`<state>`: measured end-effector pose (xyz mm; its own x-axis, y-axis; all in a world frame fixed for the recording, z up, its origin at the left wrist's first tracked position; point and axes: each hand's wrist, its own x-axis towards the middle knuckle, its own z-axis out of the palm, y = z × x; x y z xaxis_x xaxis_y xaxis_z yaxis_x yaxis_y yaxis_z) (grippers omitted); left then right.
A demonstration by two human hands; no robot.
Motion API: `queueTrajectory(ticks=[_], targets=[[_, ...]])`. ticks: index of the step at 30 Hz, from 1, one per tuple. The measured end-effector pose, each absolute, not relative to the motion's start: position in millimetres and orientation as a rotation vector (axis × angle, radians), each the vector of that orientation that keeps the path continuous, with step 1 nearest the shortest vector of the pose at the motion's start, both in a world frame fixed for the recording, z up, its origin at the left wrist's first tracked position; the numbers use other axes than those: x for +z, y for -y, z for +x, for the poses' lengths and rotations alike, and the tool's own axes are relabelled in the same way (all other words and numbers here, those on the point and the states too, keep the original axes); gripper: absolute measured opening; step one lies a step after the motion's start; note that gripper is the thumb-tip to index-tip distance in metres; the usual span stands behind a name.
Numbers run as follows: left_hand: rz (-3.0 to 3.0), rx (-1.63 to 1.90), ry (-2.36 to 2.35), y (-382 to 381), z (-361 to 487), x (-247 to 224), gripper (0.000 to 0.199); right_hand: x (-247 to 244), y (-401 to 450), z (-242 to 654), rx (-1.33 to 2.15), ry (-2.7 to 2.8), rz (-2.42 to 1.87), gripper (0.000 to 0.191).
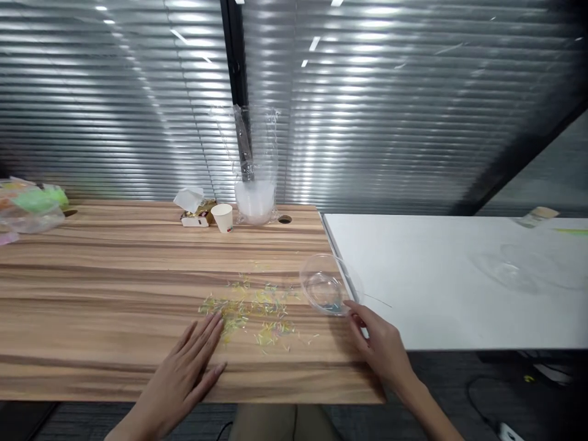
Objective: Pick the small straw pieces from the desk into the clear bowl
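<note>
My left hand [188, 370] lies flat on the wood-grain table, its fingers stretched out. Its fingertips touch the near left edge of a scatter of small thin yellow, green and clear strips [271, 300]. My right hand [379, 340] pinches the near right rim of a clear round plastic bowl [316, 278] between thumb and fingers. The bowl is tilted over the table's right part, with some bluish bits in its lower side. A thin strand [379, 300] sticks out to the right of the bowl.
Behind the strips stand a tissue box [195, 218], a paper cup [223, 218] and a plastic-wrapped stack of clear bowls [256, 199]. Bagged coloured material [34, 205] lies far left. A white table [413, 263] adjoins on the right, bearing clear plastic pieces [509, 272].
</note>
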<state>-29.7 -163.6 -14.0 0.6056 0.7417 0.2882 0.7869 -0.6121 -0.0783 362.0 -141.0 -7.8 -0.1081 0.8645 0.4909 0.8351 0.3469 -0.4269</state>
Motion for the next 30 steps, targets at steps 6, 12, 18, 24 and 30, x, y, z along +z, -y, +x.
queueTrajectory(ticks=[6, 12, 18, 24, 30], targets=[[-2.693, -0.471, 1.226, 120, -10, -7, 0.047, -1, 126, 349, 0.104, 1.855, -1.463, 0.028], [-2.789, -0.618, 1.72, 34, 54, 15, 0.036, 1, 139, 345, 0.149, 1.822, -1.422, 0.026], [-2.885, -0.654, 1.927, 6, 79, 7, 0.017, 4, 172, 354, 0.04, 1.903, -1.353, 0.035], [-2.907, -0.714, 1.982, 9, 76, 7, 0.011, 8, 186, 315, -0.02, 2.047, -1.07, 0.042], [-2.92, -0.884, 1.795, 13, 72, -4, 0.012, 17, 133, 250, 0.067, 2.386, -1.218, 0.044]])
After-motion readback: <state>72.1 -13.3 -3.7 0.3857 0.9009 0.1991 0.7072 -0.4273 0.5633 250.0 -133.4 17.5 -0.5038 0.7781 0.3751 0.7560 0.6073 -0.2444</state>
